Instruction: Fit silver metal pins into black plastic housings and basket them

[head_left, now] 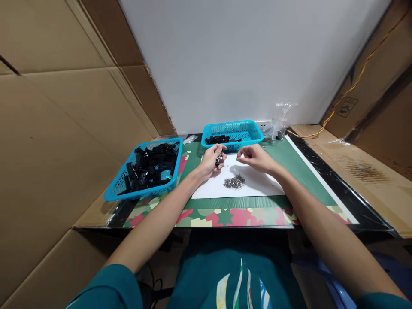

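Observation:
My left hand [210,164] is closed around a small black part [219,159] with a shiny spot, above the white paper [264,188]. To its right, my right hand [255,158] is held apart from it, with thumb and forefinger curled into a pinch. Whatever those fingertips hold, if anything, is too small to make out. Between and below the hands, a loose pile of tiny metal pieces [234,182] lies on the paper; their exact kind is unclear.
At the left stands a blue basket [111,195] heaped with black parts. Behind my hands, another blue basket [260,136] holds fewer black pieces. Clear plastic bags [273,130] lie at the back right. A yellow cord [328,120] runs along the cardboard wall [383,116].

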Demonstrator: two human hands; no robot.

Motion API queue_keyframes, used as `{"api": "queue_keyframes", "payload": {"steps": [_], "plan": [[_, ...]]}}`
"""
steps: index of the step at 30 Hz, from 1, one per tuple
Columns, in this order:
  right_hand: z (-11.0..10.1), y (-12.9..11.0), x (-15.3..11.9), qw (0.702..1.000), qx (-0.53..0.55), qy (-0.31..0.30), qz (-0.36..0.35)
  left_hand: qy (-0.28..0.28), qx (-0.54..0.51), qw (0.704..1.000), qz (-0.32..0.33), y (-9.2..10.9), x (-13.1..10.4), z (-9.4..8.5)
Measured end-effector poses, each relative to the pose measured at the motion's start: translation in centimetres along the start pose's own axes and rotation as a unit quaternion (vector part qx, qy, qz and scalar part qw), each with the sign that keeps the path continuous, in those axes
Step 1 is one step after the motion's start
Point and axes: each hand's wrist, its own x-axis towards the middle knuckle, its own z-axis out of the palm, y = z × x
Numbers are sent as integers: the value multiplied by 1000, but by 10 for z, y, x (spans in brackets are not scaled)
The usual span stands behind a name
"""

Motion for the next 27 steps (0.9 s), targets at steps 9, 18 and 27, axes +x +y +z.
{"api": "queue_keyframes", "payload": {"steps": [9,18,27], "plan": [[6,-4,-4,976,165,134,42,-23,61,998,21,-6,-13,17],[13,-4,-5,963,218,104,121,-17,64,997,44,-6,-20,28],[10,-5,-6,963,215,73,144,-12,80,995,66,-8,-19,26]]}}
